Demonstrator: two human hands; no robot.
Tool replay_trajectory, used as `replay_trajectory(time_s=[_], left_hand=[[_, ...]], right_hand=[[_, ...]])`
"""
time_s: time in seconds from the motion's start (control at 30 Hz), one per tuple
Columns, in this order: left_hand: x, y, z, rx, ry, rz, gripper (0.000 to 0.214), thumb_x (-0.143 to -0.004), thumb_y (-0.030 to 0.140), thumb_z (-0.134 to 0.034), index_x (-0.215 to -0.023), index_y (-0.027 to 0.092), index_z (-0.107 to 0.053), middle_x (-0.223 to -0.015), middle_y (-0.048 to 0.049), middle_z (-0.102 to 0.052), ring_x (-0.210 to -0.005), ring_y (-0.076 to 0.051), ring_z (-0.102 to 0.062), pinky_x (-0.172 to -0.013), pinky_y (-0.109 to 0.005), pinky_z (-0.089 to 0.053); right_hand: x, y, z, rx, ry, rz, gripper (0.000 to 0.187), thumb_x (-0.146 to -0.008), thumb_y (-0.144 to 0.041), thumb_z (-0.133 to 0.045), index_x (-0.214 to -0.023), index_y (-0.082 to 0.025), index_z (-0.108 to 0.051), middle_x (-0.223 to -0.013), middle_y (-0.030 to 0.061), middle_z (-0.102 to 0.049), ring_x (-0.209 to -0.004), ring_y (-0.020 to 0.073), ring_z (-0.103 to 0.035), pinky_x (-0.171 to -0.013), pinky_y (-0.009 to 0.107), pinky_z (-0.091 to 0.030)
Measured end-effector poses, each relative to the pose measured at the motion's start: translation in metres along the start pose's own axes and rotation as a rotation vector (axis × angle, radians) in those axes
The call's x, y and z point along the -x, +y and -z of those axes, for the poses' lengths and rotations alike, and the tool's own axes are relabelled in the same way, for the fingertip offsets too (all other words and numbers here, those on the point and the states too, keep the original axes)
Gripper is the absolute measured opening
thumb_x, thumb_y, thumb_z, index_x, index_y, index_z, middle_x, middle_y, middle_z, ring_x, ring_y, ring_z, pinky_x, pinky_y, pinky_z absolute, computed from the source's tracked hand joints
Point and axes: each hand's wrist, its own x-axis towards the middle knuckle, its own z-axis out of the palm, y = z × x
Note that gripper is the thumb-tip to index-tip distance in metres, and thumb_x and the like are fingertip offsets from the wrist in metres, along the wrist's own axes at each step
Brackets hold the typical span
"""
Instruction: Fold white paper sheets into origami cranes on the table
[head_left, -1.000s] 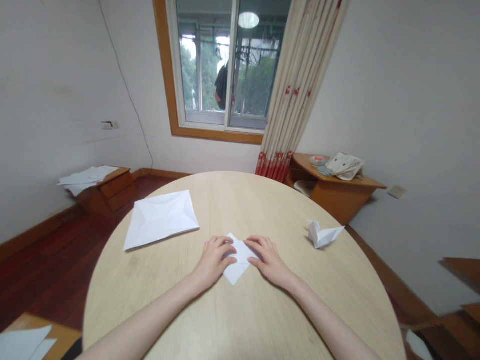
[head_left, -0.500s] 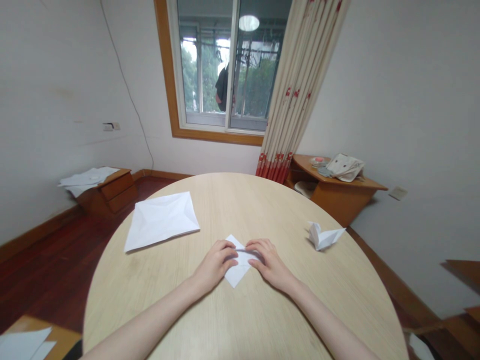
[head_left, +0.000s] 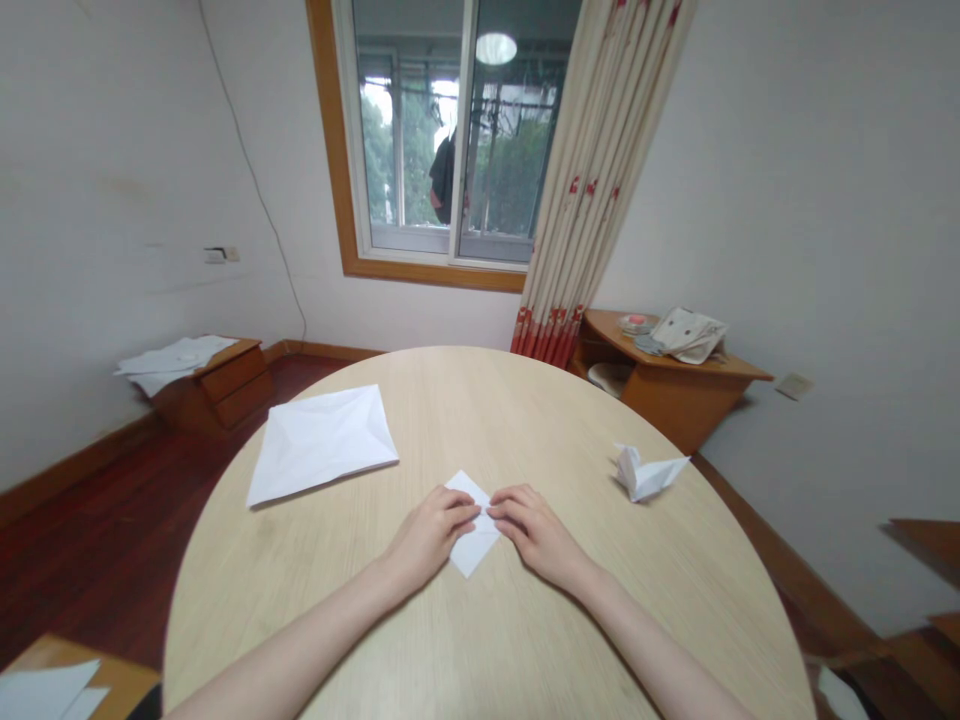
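A small folded white paper (head_left: pixel 470 545) lies on the round wooden table (head_left: pixel 480 640) right in front of me. My left hand (head_left: pixel 429 533) rests on its left side with fingers curled and pressed down onto it. My right hand (head_left: pixel 531 528) presses on its right side the same way. The fingertips of both hands nearly meet over the middle of the paper. Only the paper's far and near corners show between the hands.
A larger creased white sheet (head_left: pixel 322 440) lies at the table's left. A folded paper figure (head_left: pixel 645 470) sits at the right. A low wooden drawer unit (head_left: pixel 214 375) with papers stands left, a corner desk (head_left: pixel 675 375) right, by the curtain (head_left: pixel 592 170) and window.
My hands have drawn closer together over the small paper, and the right-hand flap has been folded in, so the paper looks narrower.
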Motion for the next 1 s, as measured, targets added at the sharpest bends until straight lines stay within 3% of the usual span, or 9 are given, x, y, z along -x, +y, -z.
replay_trajectory(time_s=[0.23, 0.4, 0.67, 0.83, 1.0], left_hand=[[0.001, 0.014, 0.007, -0.279, -0.102, -0.047, 0.024, -0.093, 0.017, -0.048, -0.11, 0.021, -0.065, -0.113, -0.0057, -0.066, -0.1, -0.022, -0.06, -0.084, -0.034, -0.052], [0.005, 0.022, 0.003, -0.394, -0.105, -0.12, 0.034, -0.085, 0.01, -0.048, -0.116, 0.013, -0.061, -0.121, -0.0128, -0.063, -0.107, -0.026, -0.059, -0.101, -0.043, -0.042], [0.008, 0.023, 0.003, -0.345, -0.102, -0.106, 0.037, -0.084, 0.012, -0.046, -0.12, 0.012, -0.058, -0.126, -0.0151, -0.06, -0.112, -0.028, -0.058, -0.098, -0.042, -0.044], [0.006, 0.027, 0.009, -0.388, -0.119, -0.093, 0.031, -0.09, 0.024, -0.048, -0.117, 0.014, -0.059, -0.123, -0.0124, -0.062, -0.108, -0.027, -0.06, -0.091, -0.04, -0.049], [0.006, 0.025, 0.008, -0.354, -0.106, -0.093, 0.03, -0.091, 0.027, -0.05, -0.117, 0.013, -0.059, -0.122, -0.0128, -0.063, -0.109, -0.028, -0.06, -0.096, -0.044, -0.045]], right_hand=[[0.002, -0.007, -0.002, 0.158, -0.001, 0.0, 0.021, -0.091, -0.015, -0.046, -0.093, -0.021, -0.066, -0.098, 0.0071, -0.065, -0.093, 0.0191, -0.058, -0.08, 0.034, -0.05], [0.002, -0.014, 0.0, 0.298, -0.088, 0.022, 0.026, -0.089, -0.011, -0.041, -0.101, -0.018, -0.064, -0.102, 0.0104, -0.064, -0.096, 0.0224, -0.057, -0.077, 0.035, -0.051], [0.0, -0.018, 0.01, 0.282, -0.136, 0.054, 0.026, -0.091, -0.017, -0.04, -0.104, -0.018, -0.063, -0.102, 0.0092, -0.063, -0.096, 0.0215, -0.055, -0.077, 0.034, -0.049], [0.0, -0.018, 0.014, 0.275, -0.16, 0.062, 0.025, -0.091, -0.021, -0.044, -0.106, -0.019, -0.064, -0.103, 0.0082, -0.063, -0.098, 0.0216, -0.055, -0.078, 0.035, -0.049], [-0.002, -0.019, 0.015, 0.28, -0.152, 0.087, 0.026, -0.092, -0.02, -0.042, -0.103, -0.017, -0.066, -0.101, 0.0092, -0.064, -0.094, 0.0217, -0.056, -0.078, 0.035, -0.048]])
